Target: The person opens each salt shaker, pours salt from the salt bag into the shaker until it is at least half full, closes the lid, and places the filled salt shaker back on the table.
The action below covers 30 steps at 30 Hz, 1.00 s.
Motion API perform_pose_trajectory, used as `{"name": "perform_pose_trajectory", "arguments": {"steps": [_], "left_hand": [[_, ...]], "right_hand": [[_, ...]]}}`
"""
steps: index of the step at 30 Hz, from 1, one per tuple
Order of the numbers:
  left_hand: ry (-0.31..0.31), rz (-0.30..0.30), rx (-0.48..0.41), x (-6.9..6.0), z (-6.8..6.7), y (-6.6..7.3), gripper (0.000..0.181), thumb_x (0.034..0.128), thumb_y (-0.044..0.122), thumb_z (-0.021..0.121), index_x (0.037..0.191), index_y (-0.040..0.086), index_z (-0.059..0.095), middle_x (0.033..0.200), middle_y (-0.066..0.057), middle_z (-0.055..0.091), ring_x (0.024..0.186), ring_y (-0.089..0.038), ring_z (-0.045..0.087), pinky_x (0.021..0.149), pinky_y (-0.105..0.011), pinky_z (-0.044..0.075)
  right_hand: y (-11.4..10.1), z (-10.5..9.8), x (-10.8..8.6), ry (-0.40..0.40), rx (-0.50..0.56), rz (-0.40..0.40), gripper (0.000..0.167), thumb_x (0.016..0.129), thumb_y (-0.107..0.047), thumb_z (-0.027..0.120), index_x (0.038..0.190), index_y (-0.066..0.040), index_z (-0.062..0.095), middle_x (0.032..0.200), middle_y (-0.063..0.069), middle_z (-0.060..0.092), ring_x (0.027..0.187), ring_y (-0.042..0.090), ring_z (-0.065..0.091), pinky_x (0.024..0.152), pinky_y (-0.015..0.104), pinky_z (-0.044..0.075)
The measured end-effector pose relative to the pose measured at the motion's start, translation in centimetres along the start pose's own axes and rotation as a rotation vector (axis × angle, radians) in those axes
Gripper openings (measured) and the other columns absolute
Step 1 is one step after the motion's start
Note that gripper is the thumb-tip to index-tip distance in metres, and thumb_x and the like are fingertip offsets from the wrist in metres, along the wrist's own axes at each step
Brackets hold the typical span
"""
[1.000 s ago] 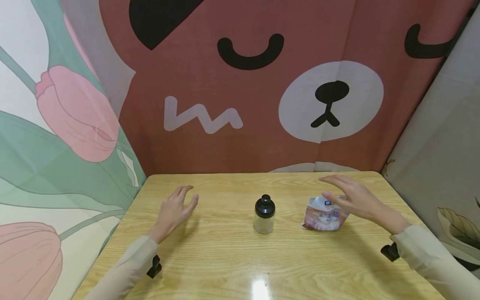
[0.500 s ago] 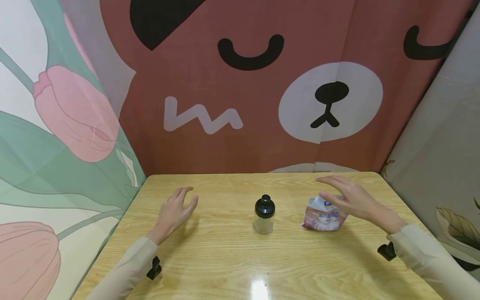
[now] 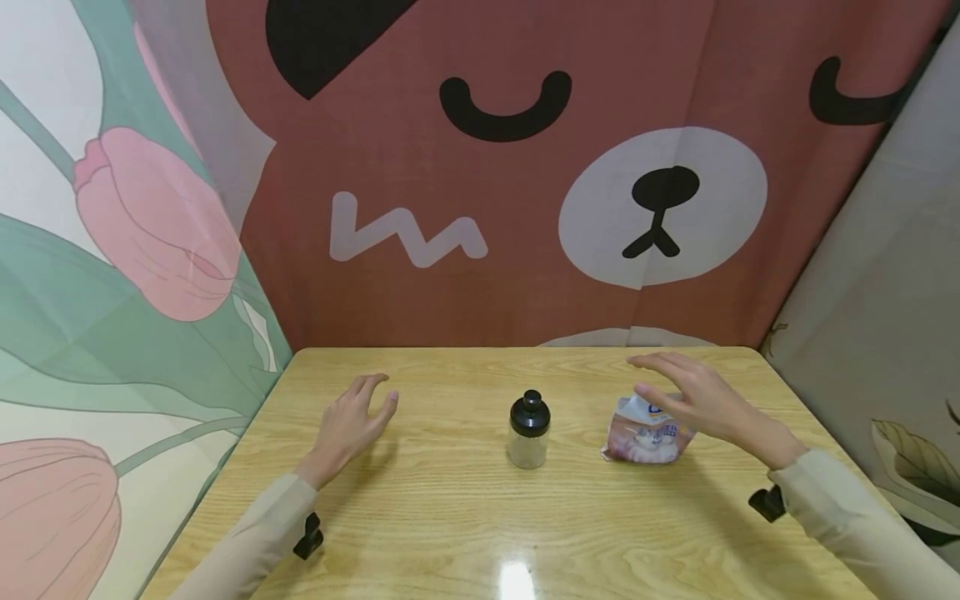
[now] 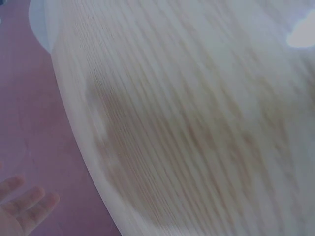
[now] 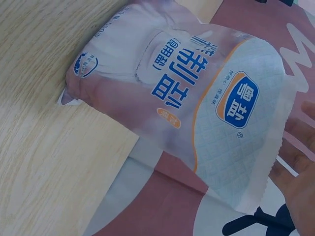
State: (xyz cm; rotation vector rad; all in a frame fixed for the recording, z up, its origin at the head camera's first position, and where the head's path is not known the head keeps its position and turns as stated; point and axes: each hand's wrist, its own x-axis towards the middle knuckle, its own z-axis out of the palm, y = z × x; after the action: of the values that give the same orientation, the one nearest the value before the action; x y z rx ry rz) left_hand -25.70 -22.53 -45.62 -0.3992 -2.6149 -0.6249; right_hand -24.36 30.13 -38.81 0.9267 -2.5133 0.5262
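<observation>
A bag of salt (image 3: 640, 439), pink and white with a blue logo, stands on the right half of the wooden table (image 3: 450, 517). Over its top edge my right hand (image 3: 705, 402) hovers with fingers extended, hiding the bag's upper right corner. The right wrist view shows the salt bag (image 5: 182, 93) large, with the fingers (image 5: 298, 130) close by its top seam; whether they touch is unclear. Left of the bag, a small clear jar with a black knobbed lid (image 3: 529, 429) stands upright. My left hand (image 3: 348, 429) is held above the left side of the table, fingers relaxed, holding nothing.
A bear-print cloth (image 3: 405, 308) hangs right behind the table's far edge. Flower-print cloth (image 3: 157, 225) closes the left side, and a pale cloth (image 3: 885, 275) the right. Both wrists carry small black cameras.
My right hand has drifted slightly to the left over the salt bag. The left hand, the jar and the bag have stayed in place.
</observation>
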Motion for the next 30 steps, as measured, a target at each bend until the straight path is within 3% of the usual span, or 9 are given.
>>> {"name": "perform_pose_trajectory", "arguments": {"steps": [8,17,30], "left_hand": [[0.007,0.002,-0.019,-0.2,0.1,0.3,0.051,0.102,0.05,0.048,0.133,0.01,0.058,0.129,-0.012,0.059,0.099,-0.034,0.065,0.073,-0.05,0.054],[0.029,0.019,-0.019,-0.2,0.2,0.0,0.05,0.1022,0.046,0.05,0.133,0.008,0.059,0.127,-0.013,0.061,0.098,-0.035,0.065,0.073,-0.051,0.055],[0.02,0.015,-0.021,-0.4,0.2,0.1,0.048,0.1026,0.046,0.048,0.133,0.011,0.058,0.125,-0.013,0.062,0.095,-0.034,0.066,0.071,-0.049,0.055]], "right_hand": [[0.0,0.1,0.1,0.004,0.007,-0.008,0.044,0.093,-0.02,0.071,0.133,-0.009,0.06,0.129,0.009,0.061,0.117,0.032,0.057,0.089,0.057,0.049],[-0.6,0.2,0.4,0.053,-0.015,-0.105,0.048,0.089,-0.016,0.075,0.134,-0.012,0.06,0.127,0.007,0.062,0.114,0.026,0.06,0.085,0.05,0.053],[-1.0,0.2,0.5,0.046,-0.014,-0.1,0.049,0.089,-0.017,0.074,0.135,-0.012,0.059,0.128,0.009,0.062,0.114,0.028,0.059,0.083,0.051,0.054]]}}
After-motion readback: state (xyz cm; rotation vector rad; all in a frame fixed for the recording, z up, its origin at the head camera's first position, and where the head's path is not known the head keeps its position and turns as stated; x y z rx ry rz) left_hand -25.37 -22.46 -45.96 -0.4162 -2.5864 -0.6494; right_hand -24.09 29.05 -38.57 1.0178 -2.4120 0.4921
